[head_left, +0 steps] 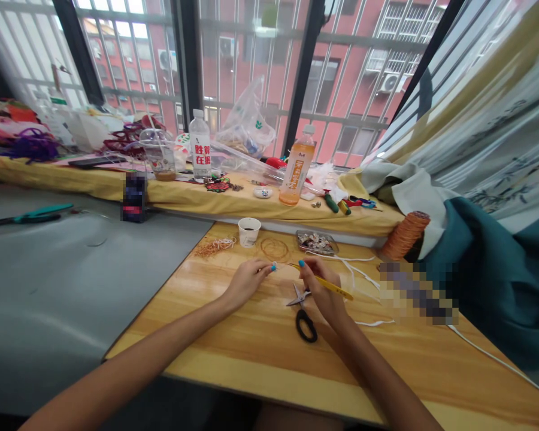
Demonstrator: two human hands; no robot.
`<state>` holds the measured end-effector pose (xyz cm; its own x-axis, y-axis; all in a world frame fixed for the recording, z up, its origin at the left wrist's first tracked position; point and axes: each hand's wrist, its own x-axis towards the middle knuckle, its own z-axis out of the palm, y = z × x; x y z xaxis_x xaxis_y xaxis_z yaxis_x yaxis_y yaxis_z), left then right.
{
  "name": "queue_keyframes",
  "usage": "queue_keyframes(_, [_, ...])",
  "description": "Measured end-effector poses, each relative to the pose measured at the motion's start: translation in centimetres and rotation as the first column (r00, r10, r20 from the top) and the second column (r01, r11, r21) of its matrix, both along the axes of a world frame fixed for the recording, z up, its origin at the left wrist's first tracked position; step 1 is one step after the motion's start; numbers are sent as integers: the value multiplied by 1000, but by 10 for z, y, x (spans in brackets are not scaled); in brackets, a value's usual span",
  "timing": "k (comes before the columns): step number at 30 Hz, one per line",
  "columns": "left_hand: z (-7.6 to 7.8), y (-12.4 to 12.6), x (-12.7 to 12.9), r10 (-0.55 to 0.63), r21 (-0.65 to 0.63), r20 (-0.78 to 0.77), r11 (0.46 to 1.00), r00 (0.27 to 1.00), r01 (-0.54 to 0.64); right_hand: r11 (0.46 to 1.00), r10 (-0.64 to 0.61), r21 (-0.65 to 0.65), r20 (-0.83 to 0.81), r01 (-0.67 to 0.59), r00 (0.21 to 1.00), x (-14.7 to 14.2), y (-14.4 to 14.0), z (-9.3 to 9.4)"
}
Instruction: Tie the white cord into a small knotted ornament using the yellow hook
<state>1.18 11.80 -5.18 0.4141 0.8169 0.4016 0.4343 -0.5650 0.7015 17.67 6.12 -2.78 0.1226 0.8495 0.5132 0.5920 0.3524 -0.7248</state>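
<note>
My left hand (247,280) hovers over the wooden table (260,353) and pinches a small pale thing between thumb and forefinger; what it is cannot be made out. My right hand (323,290) is close beside it and grips a thin yellow stick (335,288) that slants down to the right. Black-handled scissors (303,314) lie on the table just under my right hand. Both hands have blue-painted nails.
A white paper cup (249,231), a coil of thin cord (273,248), a small tray of bits (317,242) and a spool of orange thread (404,234) stand behind the hands. White cord (363,272) trails right. Bottles (296,173) and clutter line the yellow-covered sill. A grey table (72,281) lies left.
</note>
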Motion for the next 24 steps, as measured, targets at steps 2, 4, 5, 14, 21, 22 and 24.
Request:
queue_keyframes(2, [-1,1,0,16,28,-8,999,1000,-16,999,1,-50,-84,-5,996,-4,0,0])
queue_keyframes(4, [-3,1,0,38,64,-16,997,999,-36,997,18,-75,-170,-31,985,-9,-1,0])
queue_keyframes(5, [-4,1,-1,47,85,-21,995,999,-45,996,25,-78,-211,-43,977,-12,-1,0])
queue_keyframes(14, [-8,-6,-2,85,235,-114,970,990,-56,997,1,-77,-205,-17,979,-17,-3,-5])
queue_keyframes(21, [-12,-4,0,57,232,-111,972,992,-29,999,11,-36,-6,-11,1000,-23,-3,-13])
queue_keyframes(22, [-12,-4,0,59,231,-110,972,992,-32,999,11,-36,4,-11,1000,-23,-3,-14])
queue_keyframes(24, [-12,-4,0,64,235,-115,971,991,-35,999,3,-39,4,-3,1000,-22,-3,-15])
